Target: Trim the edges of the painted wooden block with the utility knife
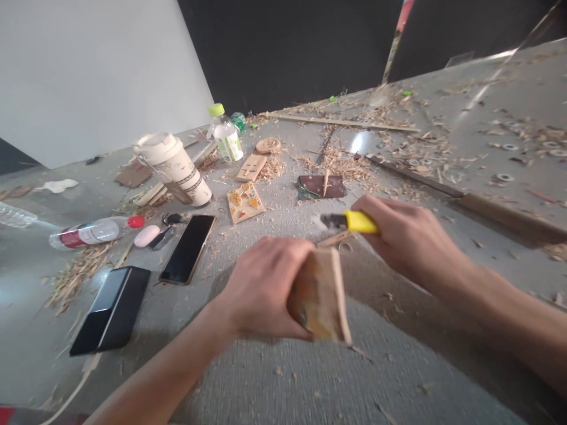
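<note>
My left hand [266, 289] is closed around a small wooden block [321, 295], tilted on edge above the grey work surface [283, 389]. The block's broad face carries blurred orange and green patches, and its right edge is bare wood. In my right hand [398, 236] is a yellow utility knife [361, 222], its dark front end pointing left, beyond the block and apart from it. Motion smears the blade. Behind the block lies a thin wooden piece [335, 239], partly hidden.
Left are a phone [188, 249], black folded device [110, 310], red-capped bottle [95, 231] and cup [172, 168]. Farther back sit a painted wooden tile [245, 202], carved wooden piece [251, 168], green-capped bottle [225, 134] and dark red pouch [321, 186]. Wood shavings [345, 164] are scattered around.
</note>
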Motion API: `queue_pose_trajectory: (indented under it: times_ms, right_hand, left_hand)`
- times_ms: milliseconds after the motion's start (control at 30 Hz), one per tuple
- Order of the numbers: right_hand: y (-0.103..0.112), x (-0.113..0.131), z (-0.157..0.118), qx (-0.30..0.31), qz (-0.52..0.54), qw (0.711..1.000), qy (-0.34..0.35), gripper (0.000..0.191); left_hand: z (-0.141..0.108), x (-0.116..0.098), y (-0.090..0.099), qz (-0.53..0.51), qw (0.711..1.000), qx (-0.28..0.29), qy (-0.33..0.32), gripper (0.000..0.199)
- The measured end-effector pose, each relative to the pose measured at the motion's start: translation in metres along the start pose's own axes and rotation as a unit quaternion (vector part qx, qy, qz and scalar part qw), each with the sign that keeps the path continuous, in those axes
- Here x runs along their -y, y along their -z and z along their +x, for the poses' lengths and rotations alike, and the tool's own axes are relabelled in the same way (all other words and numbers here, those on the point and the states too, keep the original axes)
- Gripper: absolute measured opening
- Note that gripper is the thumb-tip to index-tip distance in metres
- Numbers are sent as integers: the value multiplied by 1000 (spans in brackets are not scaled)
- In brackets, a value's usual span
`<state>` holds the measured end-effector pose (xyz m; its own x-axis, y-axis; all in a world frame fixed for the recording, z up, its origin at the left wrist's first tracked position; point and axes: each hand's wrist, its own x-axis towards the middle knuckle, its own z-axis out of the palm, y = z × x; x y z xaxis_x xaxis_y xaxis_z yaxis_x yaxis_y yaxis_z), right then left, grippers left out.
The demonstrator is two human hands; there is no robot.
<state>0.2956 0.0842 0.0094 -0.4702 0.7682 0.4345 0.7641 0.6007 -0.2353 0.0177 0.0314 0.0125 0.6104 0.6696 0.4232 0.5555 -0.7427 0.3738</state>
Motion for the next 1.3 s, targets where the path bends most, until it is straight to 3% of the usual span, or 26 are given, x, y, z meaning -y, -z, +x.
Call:
queue_pose_trajectory:
  times_ms: [67, 133, 300, 467, 567, 667, 800, 867, 933, 1100, 1300]
  right_hand:
    - [-1, -9, 0, 2, -32, 997, -66, 6]
    - [-1, -12, -1, 8, -30, 996, -83, 5]
    - [-3, 6, -6, 44, 48, 997, 28, 2]
    - [-5, 18, -7, 85, 80, 988, 101, 13]
    - [-5, 19, -5, 104, 81, 985, 108, 14]
    - [-2, 16, -4, 75, 58, 992, 87, 17]
    - [4, 5, -2, 29, -32, 998, -50, 12]
    - [6, 1, -1, 19, -55, 993, -101, 7]
    - [7, 2, -1, 9, -36, 995, -95, 12]
    - [6, 19, -4, 31, 121, 992, 16, 45]
    - [0, 21, -6, 63, 124, 989, 43, 42]
  left_hand:
    - [0, -3, -2, -9, 998, 22, -53, 102]
    - [0, 1, -3, -11, 1000, 12, -26, 103]
    - [-2, 28, 4, 24, 992, -48, 118, 95]
    - [-1, 35, 9, 34, 987, -65, 140, 96]
    - [-1, 26, 9, 37, 989, -59, 128, 98]
    - [0, 12, 6, 11, 994, -27, 107, 100]
    - [1, -4, -1, -13, 999, 21, -38, 101]
    - [0, -4, -2, -11, 998, 19, -64, 103]
    - [0, 4, -1, 2, 1000, -6, -14, 103]
    - [-3, 39, 10, 43, 988, -59, 133, 97]
    - [-4, 44, 13, 57, 986, -72, 141, 94]
